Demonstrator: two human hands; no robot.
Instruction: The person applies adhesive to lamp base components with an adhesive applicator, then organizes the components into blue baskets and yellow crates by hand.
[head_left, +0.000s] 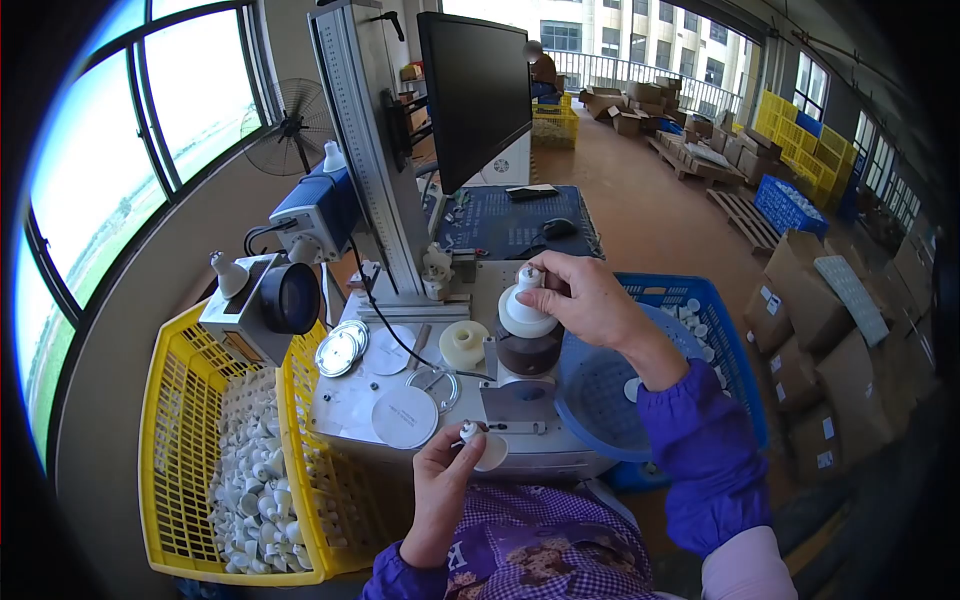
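Note:
My right hand (590,300) grips the narrow neck of a white lamp housing (528,312), whose wide end rests on a dark round fixture (528,355) on the machine's base. Lower down, near the front edge, my left hand (442,485) pinches a second white lamp housing (490,450) by its capped end, the wide end facing right. Left of the fixture are a cream plastic ring (464,345), a white disc (405,416) and shiny metal rings (342,347) on the white work surface (340,405).
A yellow crate (300,450) of white housings stands at left, a blue basin (600,400) and blue crate (750,370) at right. The laser head (290,298), metal column (370,150) and monitor (475,95) rise behind. A person (542,72) sits far back.

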